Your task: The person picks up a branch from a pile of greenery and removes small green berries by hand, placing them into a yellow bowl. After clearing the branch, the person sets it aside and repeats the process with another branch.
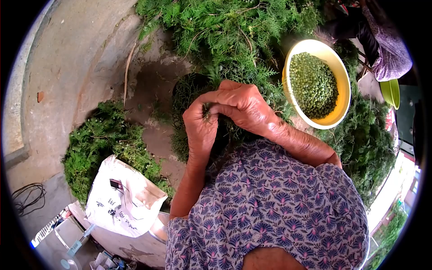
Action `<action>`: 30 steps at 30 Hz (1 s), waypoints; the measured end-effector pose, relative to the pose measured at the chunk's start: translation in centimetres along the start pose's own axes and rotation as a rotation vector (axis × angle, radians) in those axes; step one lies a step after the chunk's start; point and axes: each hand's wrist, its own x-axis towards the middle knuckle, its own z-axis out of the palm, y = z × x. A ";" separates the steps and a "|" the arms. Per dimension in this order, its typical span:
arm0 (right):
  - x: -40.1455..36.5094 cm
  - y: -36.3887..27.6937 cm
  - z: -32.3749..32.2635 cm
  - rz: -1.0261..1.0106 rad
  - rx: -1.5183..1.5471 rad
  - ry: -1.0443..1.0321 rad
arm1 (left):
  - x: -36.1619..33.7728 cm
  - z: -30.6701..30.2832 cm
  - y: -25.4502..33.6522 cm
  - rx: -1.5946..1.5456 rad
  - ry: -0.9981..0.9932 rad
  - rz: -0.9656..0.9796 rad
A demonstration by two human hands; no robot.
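Daylit bare concrete floor (90, 58) with a raised curb (18, 112) at left.

Most of the green sprig (208, 113) is hidden inside the left grip (200, 130) and under the curled fingers of the right grip (243, 107). Whether the right one pinches it or only touches it cannot be told. At 2 o'clock a second person's sleeve (390, 49) is cut off by the dark rim, and so is the green bowl (390, 92) near 3 o'clock. The print on the white bag (121, 198) at 8 o'clock is too small to read. Farther out the same way, the plastic clutter (67, 236) is blurred and clipped by the edge.
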 end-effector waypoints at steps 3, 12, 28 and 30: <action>-0.1 0.1 0.4 0.054 -0.045 -0.006 | -0.2 -0.2 -0.6 0.087 -0.009 -0.021; -0.3 -0.2 0.6 0.222 0.090 0.141 | -0.1 0.3 -0.7 -0.006 0.025 -0.085; -14.7 8.6 -21.4 0.771 -0.071 0.828 | 0.4 -1.1 0.4 -0.620 0.510 -0.537; -16.1 8.4 -22.2 0.913 -0.355 0.881 | 0.5 -1.1 0.3 -0.532 0.527 -0.515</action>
